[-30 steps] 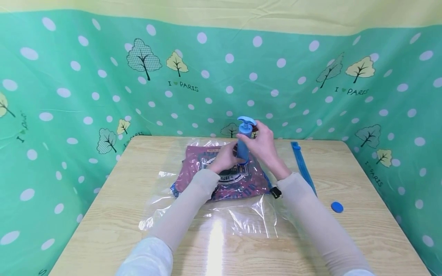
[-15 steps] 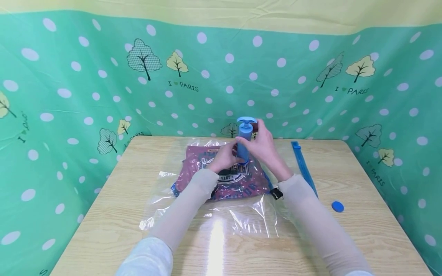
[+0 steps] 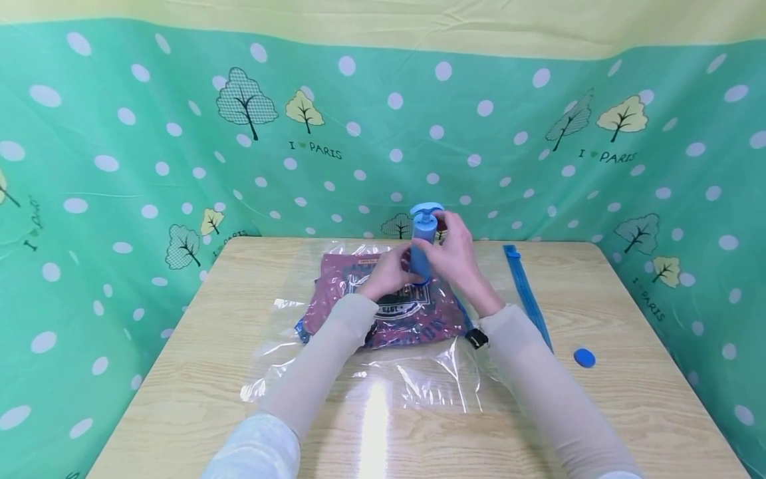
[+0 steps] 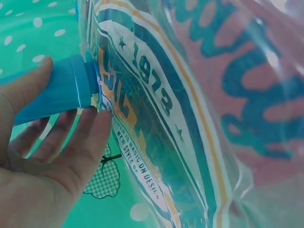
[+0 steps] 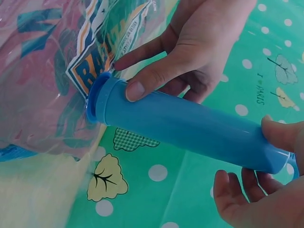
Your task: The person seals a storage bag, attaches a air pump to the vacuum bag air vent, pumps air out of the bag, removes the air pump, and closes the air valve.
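Note:
A blue hand pump point(image 3: 421, 256) stands nearly upright on a clear plastic bag point(image 3: 413, 382) that holds a folded dark-pink printed garment point(image 3: 335, 283). Its T-shaped handle point(image 3: 427, 208) sits low over the barrel. My left hand point(image 3: 391, 271) grips the pump's lower end, thumb on the near side, just above the bag. Higher up, my right hand point(image 3: 451, 249) holds the barrel below the handle, thumb in front and fingers behind. The right wrist view shows the pump's foot against a blue round valve point(image 5: 94, 102) on the bag.
To the right of the bag lies a blue zip strip point(image 3: 526, 293). A round blue cap point(image 3: 584, 358) rests on the wooden table point(image 3: 179, 399) nearer the front right. A green dotted curtain point(image 3: 371, 133) closes off the back and both sides.
The pump, the bag and my left hand keep their places. Only the right hand's fingers shift slightly around the upper barrel, near the handle.

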{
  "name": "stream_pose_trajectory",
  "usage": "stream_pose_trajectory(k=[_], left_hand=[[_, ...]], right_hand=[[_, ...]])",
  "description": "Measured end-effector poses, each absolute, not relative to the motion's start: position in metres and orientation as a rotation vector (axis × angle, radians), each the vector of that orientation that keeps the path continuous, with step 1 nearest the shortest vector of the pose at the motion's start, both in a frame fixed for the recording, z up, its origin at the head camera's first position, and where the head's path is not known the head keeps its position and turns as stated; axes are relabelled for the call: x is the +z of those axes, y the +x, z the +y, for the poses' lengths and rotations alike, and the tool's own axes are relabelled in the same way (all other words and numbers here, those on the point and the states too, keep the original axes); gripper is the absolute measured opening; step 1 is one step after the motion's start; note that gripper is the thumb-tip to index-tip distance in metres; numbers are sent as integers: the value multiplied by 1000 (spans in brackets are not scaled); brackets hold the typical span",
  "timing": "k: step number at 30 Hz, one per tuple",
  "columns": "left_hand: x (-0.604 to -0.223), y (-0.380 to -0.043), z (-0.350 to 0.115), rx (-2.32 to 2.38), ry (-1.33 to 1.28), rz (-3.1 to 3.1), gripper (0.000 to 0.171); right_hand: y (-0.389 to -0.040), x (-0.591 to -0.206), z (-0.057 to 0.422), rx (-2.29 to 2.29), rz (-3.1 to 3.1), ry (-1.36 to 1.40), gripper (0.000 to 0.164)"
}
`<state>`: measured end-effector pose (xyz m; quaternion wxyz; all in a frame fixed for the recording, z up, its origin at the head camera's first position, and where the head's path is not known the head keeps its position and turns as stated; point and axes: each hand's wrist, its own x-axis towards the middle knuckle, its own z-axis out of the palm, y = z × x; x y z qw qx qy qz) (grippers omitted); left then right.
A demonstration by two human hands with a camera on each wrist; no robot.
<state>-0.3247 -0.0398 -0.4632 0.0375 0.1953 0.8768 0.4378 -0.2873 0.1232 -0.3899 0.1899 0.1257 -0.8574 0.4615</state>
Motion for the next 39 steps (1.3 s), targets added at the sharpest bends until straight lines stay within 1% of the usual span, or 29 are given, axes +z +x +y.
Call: stream_pose_trajectory(k=[8,11,15,18,23,29,33,39], left_hand=[[-460,-326,-40,1363,615,2665,68],[-459,-327,-40,1338,643,2683,67],[-460,-327,-41,1306,662,2706,65],[-460,-327,-41,1296,663,2714,65],[-461,-327,-41,1301,667,2706,65],[-461,-328,-42,1331,675,2686,65],[-461,-326,-43,1331,655,2695,65],[-462,-322,-42,1319,656,2729,63]], right_hand=[[-283,-384,125,1419,-2442,359,68],[-283,-385,123,1402,-2440,361,71],[-285,-387,120,1329,-2431,294,73],[-286,-389,119,1298,-2413,256,68],[-286,-389,120,1320,-2387,267,58],[-282,-386,120,1362,-2407,345,56],[-279,-385,120,1390,-2423,367,59],[-281,-392,115,1349,-2403,301,72]])
